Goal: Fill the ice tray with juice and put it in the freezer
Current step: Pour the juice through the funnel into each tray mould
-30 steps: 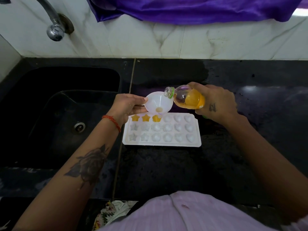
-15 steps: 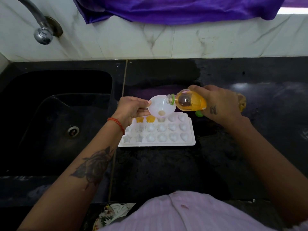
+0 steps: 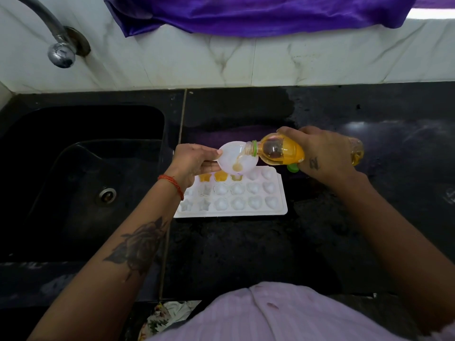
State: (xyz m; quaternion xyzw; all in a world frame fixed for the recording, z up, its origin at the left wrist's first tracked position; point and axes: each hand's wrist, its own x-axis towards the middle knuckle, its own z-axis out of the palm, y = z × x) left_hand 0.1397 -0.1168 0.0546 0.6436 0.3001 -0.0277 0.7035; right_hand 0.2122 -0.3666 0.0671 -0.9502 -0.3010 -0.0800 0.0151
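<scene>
Black worktop point(image 3: 234, 254) nearest, bare and dark in front of the white ice tray point(image 3: 283, 207), which lies flat just right of the sink point(image 3: 81, 168). Tray cells: two in the far row hold orange juice, a third is partly filled under the funnel; the rest look empty. Left hand point(image 3: 194, 159) pinches the rim of the white funnel point(image 3: 234, 158), held over that third far-row cell. Right hand point(image 3: 325, 153) is wrapped round the juice bottle point(image 3: 280, 152), tipped near level with its mouth over the funnel bowl; a thin stream runs in. Green cap point(image 3: 293, 167) sits beneath the bottle. Judgement: keep the tilt shallow so the funnel does not back up, centre the spout over the cell, stop short of the cell rim, then shift one cell right. Overfilling would make carrying to the freezer messy. Beyond: marble wall point(image 3: 172, 62), tap point(image 3: 61, 54) far left, purple cloth point(image 3: 258, 13).
</scene>
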